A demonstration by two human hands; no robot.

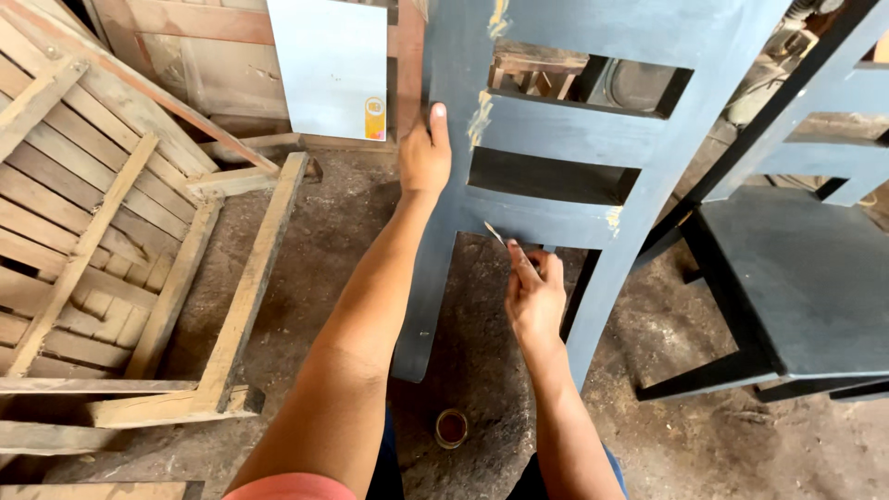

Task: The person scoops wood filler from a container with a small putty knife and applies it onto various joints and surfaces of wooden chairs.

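Grey-painted chair back (593,139) at 12 o'clock. Left hand (424,157) wraps closed around its upright; right hand (534,296) pinches a small putty knife (495,234) against the lowest slat. Keeping the blade flat would likely spread filler evenly. Small tin (451,428) on floor, 6 o'clock.

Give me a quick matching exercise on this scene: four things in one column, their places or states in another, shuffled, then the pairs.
Things:
1. left hand
2. right hand
3. small round tin
4. pale wooden frames

Places or states:
A. on the dirt floor between the arms
B. stacked at the far left
C. gripping the grey chair back's side post
D. holding a thin blade to the lowest slat

Pairs: 1-C, 2-D, 3-A, 4-B
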